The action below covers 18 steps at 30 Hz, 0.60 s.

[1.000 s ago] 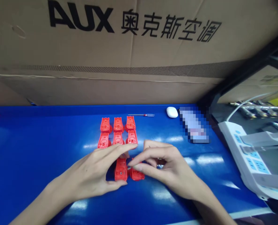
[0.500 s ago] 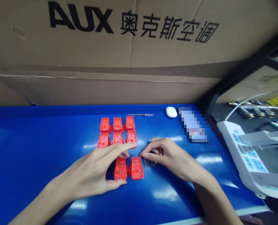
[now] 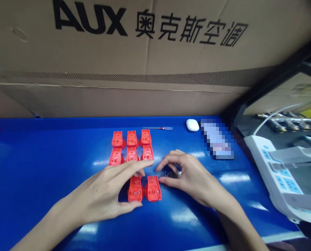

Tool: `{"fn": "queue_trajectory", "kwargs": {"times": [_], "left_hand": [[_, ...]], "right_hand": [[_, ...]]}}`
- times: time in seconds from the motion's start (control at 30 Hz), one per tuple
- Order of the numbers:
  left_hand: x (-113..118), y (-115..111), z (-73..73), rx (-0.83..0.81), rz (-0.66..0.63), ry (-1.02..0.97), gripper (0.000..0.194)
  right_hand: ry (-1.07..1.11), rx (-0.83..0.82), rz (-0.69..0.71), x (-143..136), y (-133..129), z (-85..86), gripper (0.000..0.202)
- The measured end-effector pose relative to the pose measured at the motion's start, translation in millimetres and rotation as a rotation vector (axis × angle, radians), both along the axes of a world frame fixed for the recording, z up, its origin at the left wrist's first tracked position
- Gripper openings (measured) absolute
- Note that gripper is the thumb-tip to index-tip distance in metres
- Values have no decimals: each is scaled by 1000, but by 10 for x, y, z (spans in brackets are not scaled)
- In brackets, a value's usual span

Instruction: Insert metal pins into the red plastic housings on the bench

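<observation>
Several red plastic housings lie on the blue table, in two back rows of three and a front row. My left hand (image 3: 105, 190) arches over the front-left housing (image 3: 135, 191), thumb at its near edge and fingers above its far end, apart from one another. Whether it touches the housing is unclear. Another front housing (image 3: 153, 189) sits between my hands. My right hand (image 3: 183, 170) is beside small metal pins (image 3: 166, 174), its thumb and index finger apart with nothing visible between them. Its palm partly hides the pins.
Behind the housings lies a screwdriver (image 3: 166, 128). A white rounded case (image 3: 192, 125) and a blurred phone (image 3: 218, 141) are at the back right. A power strip (image 3: 278, 174) is on the right. A large cardboard box (image 3: 92, 52) stands behind the table (image 3: 40, 157).
The thumb and index finger of my right hand have moved apart from a pinch. My left hand and the housings hold nearly the same places.
</observation>
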<state>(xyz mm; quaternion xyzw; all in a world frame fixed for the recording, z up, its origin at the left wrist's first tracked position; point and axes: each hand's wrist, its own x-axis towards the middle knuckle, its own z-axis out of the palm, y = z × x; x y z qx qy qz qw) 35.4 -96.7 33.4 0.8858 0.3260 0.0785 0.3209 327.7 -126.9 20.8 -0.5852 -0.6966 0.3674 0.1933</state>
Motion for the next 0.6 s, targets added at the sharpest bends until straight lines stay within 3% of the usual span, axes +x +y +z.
{"fn": "queue_trajectory", "kwargs": {"times": [0.17, 0.6], "left_hand": [[-1, 4, -15, -2, 1, 3, 93], [-8, 2, -24, 7, -1, 8, 92]], "right_hand": [[-52, 20, 36, -23, -14, -26, 24], [-49, -1, 21, 20, -4, -50, 19]]}}
